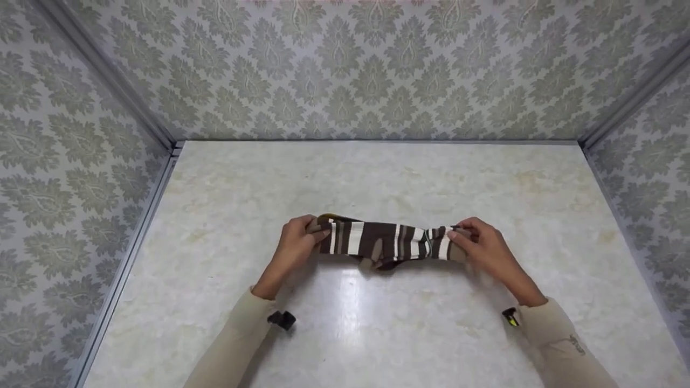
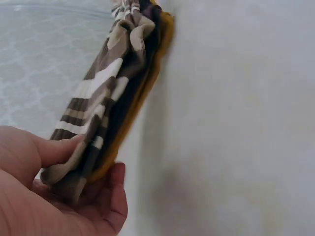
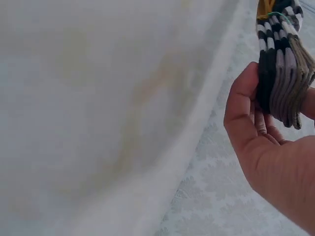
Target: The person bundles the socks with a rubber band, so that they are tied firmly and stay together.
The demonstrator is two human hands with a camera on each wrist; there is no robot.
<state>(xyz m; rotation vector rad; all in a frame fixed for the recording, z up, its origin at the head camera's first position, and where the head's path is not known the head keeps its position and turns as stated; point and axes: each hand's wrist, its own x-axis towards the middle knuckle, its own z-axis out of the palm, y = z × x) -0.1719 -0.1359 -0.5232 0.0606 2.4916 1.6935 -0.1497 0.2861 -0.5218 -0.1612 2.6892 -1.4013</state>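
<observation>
A bundle of striped socks (image 1: 372, 240) in brown, white and tan stretches between both hands over the table. My left hand (image 1: 299, 237) pinches its left end, thumb on the near face and fingers behind. My right hand (image 1: 480, 242) grips the other end between thumb and fingers. Layered sock edges (image 3: 283, 83) in black, grey and tan show in the right wrist view. Close to that end, a thin greenish tie (image 3: 279, 14) cinches the bundle. Mustard-yellow fabric (image 2: 160, 59) lies along the back, seen in the left wrist view. Folded heels bulge at the middle.
The pale marbled table (image 1: 404, 334) extends around the hands. Patterned panels (image 1: 345, 70) stand along its back and both sides, with grey metal trim (image 1: 126, 258) at the left edge. A small black device (image 1: 282, 319) sits at the left cuff.
</observation>
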